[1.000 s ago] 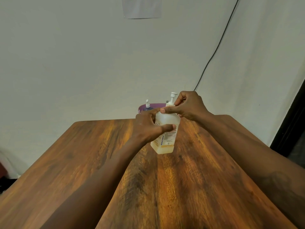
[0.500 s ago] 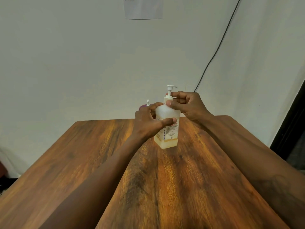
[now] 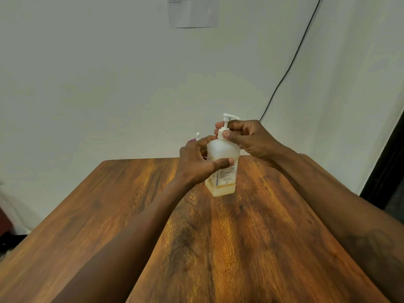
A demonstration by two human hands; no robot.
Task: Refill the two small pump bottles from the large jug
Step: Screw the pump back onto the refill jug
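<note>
left hand (image 3: 196, 165) grips the bottle (image 3: 223, 150), righted since a second ago; right hand (image 3: 251, 138) pinches its pump collar (image 3: 221, 133), likely unscrewing it before the refill.

One wide-angle camera, worn on the person's head, looks forward and down over the glossy brown wood-grain tabletop (image 3: 251, 248) toward the plain white wall (image 3: 105, 84) behind its far edge. The translucent plastic pump bottle (image 3: 223, 154) sits mid-frame, beyond both bare forearms (image 3: 135, 232), which rise from the bottom corners, close to the lens.
</note>
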